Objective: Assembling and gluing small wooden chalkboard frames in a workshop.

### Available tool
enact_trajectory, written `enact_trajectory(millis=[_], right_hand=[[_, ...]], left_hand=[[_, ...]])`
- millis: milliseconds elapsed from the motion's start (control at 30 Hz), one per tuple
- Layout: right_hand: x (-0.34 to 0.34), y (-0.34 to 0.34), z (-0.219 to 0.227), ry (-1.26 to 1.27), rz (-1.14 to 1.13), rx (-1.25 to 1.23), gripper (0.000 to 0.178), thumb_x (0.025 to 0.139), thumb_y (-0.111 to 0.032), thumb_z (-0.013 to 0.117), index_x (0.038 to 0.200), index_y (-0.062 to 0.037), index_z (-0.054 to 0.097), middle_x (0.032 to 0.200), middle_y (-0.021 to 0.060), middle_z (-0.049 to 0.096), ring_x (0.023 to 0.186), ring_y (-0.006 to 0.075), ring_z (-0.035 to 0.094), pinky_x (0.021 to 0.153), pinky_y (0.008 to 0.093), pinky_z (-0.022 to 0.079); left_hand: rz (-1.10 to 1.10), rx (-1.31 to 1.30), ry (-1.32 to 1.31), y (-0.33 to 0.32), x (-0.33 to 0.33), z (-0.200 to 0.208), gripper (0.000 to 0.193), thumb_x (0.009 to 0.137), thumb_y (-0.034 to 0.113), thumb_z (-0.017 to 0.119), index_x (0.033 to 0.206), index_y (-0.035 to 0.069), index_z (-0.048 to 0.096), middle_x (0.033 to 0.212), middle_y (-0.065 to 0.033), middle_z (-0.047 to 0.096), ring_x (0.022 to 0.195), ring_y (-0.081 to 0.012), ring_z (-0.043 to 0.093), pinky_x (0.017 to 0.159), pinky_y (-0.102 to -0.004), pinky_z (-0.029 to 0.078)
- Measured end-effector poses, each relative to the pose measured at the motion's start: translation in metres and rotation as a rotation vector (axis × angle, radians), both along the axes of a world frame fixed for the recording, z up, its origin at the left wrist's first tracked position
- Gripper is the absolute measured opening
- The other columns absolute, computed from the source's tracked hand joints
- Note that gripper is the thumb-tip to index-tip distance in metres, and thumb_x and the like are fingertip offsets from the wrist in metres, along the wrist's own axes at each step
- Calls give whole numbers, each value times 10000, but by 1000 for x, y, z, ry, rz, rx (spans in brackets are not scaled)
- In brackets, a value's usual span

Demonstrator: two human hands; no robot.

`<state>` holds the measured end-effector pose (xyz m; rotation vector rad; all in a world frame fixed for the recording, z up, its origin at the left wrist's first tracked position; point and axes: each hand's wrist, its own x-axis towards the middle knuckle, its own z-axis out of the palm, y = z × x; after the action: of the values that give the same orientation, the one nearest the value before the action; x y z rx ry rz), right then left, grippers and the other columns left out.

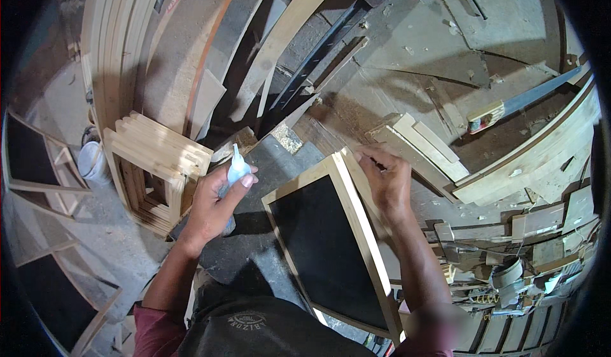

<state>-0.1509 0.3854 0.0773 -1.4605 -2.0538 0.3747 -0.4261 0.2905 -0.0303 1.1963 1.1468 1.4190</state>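
A small translucent pale-blue squeeze bottle [238,168] with a pointed nozzle points upward in my left hand [213,207], fingers and thumb wrapped round it. A light wooden frame [342,191] with a black panel [324,245] stands tilted in front of my body, right of the bottle. My right hand [387,180] is beside the frame's far right corner, with its fingers curled and fingertips pressed together. Whatever those fingertips may hold is too small or hidden to name. I cannot tell whether they touch the frame.
Several bare wooden frames [159,142] are stacked at the left, near a white bucket [93,163]. Long boards [286,23] lean at the back. A handsaw [541,93] lies at the far right, beyond some stacked wood strips [429,147]. More black-panelled frames [48,185] stand far left.
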Motion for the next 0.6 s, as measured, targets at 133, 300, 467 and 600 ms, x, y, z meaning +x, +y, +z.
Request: enact_trajectory(millis=[133,300,467,600], right_hand=[[-3,0,-3,-115,76,40,219,895,-19,650,1095,-18,739,967,177,694,891,285,692,775,364,528],[-3,-5,-2,-142,171,84,292,873,12,630,1148,-22,721,1064,204,663,924,351,671,811,401,526],[-2,-19,9,-257,239,80,384,871,-15,602,1246,-46,679,1183,215,612,997,388,634,876,440,498],[0,-28,18,-456,278,61,403,968,-163,549,1351,-43,593,1335,220,524,1142,411,560,976,475,436]], left_hand=[[2,-2,24,0,1,0,287,1017,252,586,1134,1,665,970,-38,693,900,-106,599,850,-287,484],[11,6,14,-1,-1,-1,282,1016,247,589,1130,2,668,965,-34,694,896,-100,597,847,-284,484],[4,-5,4,-2,-1,-2,277,1016,243,590,1133,4,667,968,-33,693,897,-97,594,845,-278,482],[-13,2,3,0,1,-2,272,1018,240,587,1140,9,663,975,-31,691,904,-95,591,847,-274,479]])
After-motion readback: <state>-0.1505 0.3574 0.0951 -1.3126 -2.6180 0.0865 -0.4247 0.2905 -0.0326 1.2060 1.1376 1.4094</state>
